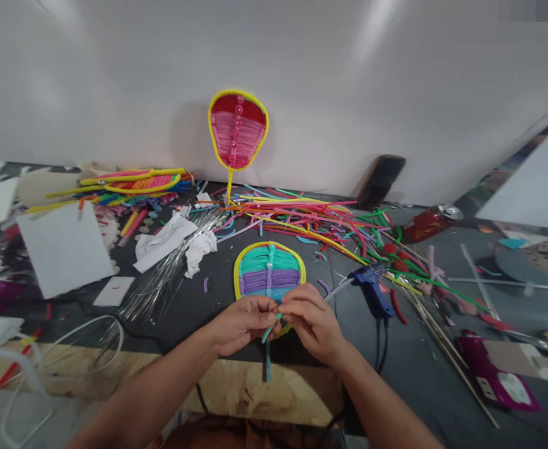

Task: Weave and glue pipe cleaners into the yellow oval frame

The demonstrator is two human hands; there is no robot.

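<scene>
Yellow-rimmed paddle (269, 279), seen in the head view, is at the near side of the dark tabletop (223, 268), right in front of the person, its lower part hidden behind the hands. Inside the rim run bands of green, purple and blue, with a narrow strip down the middle that carries a small pale bead. A blue-green stem (268, 368) shows below the hands, in front of the wooden edge (236, 386).

The left hand (248, 319) has its thumb and forefinger pinched together on a short green strip (268, 333), over the lower part of the paddle. The right hand (312, 321) comes in from the other side, fingers bent and tips meeting the left's — whether they grip the strip too, I cannot tell.

Beyond the hands, a heap of coloured stems (297, 215) spreads along the wall (115, 81). Above its left end stands a pink paddle (227, 134), also yellow-rimmed, with a row of pink beads. A blue glue gun (374, 290) lies right of the hands; farther back are a phone (381, 181) propped against the wall and a red can (430, 223) tipped over. Crumpled paper (201, 251) and silvery wires (161, 280) lie to the left.
</scene>
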